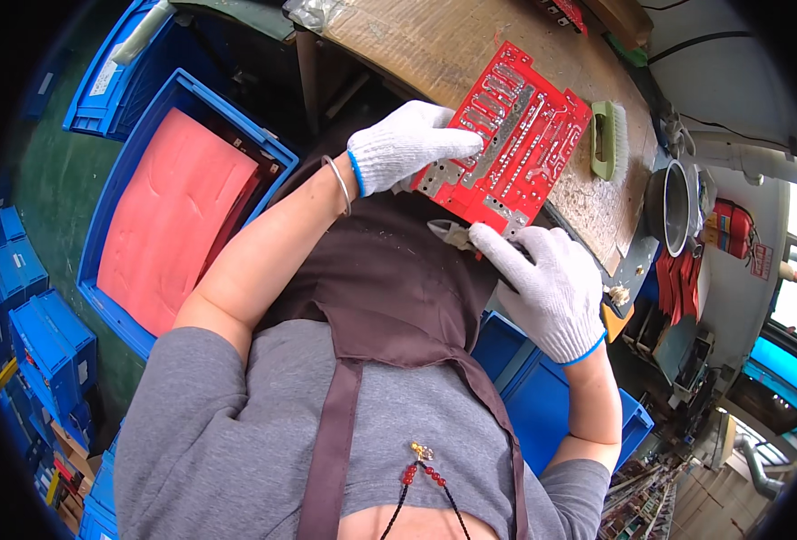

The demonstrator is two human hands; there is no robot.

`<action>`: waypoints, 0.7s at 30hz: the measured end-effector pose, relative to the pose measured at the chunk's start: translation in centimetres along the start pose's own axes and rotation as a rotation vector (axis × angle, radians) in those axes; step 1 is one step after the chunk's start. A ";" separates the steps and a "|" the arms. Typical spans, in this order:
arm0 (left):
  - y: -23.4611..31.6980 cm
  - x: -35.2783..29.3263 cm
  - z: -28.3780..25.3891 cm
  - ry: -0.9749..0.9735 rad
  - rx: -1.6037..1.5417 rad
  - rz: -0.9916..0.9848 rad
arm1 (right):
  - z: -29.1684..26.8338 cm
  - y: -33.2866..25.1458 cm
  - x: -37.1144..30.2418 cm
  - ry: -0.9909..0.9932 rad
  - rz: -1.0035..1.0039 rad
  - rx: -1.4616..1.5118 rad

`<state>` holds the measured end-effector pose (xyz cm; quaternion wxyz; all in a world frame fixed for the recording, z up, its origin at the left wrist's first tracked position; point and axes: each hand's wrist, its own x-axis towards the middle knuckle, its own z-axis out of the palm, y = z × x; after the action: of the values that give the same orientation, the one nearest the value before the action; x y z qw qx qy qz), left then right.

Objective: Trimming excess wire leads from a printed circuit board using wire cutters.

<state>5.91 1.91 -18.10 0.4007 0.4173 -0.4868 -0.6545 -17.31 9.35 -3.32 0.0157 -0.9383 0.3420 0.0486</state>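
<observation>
A red circuit board (pixel 529 135), its soldered side facing up, is tilted above my lap at the table's front edge. My left hand (pixel 409 146), in a white knit glove, grips the board's left edge with the thumb on top. My right hand (pixel 547 283), gloved likewise, is closed at the board's near edge, fingertips against the corner. A small greyish metal piece (pixel 451 234) sticks out beside the right fingertips; whether it is a tool in that hand or a part under the board, I cannot tell. The undersides of both hands are hidden.
A green-backed brush (pixel 607 139) with white bristles lies on the worn table (pixel 398 45), right of the board. A metal bowl (pixel 676 209) stands farther right. To my left, a blue crate (pixel 92 279) holds pink sheets (pixel 169 225). Another blue crate (pixel 543 405) is under my right arm.
</observation>
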 end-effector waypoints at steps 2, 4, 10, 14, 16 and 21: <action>-0.1 -0.4 0.0 0.001 -0.029 0.040 | 0.0 0.5 -0.1 0.099 0.069 -0.009; 0.0 -0.2 0.1 0.006 -0.016 0.030 | 0.6 0.8 -0.1 0.149 0.090 -0.028; 0.0 0.0 0.3 -0.002 -0.029 -0.009 | 1.4 0.3 0.2 0.007 -0.056 -0.077; 0.5 -0.1 0.3 0.049 -0.031 0.032 | 0.2 1.2 0.4 0.153 -0.034 0.022; 1.2 -0.5 -0.1 0.027 -0.021 -0.039 | 0.0 1.2 0.5 0.153 0.028 -0.033; 1.3 -0.5 -0.1 -0.029 -0.039 -0.093 | 0.4 0.9 0.4 0.073 0.047 -0.071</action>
<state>6.35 2.06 -16.80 0.3709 0.4219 -0.4598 -0.6878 -17.62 8.39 -3.74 -0.0312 -0.9311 0.3625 0.0270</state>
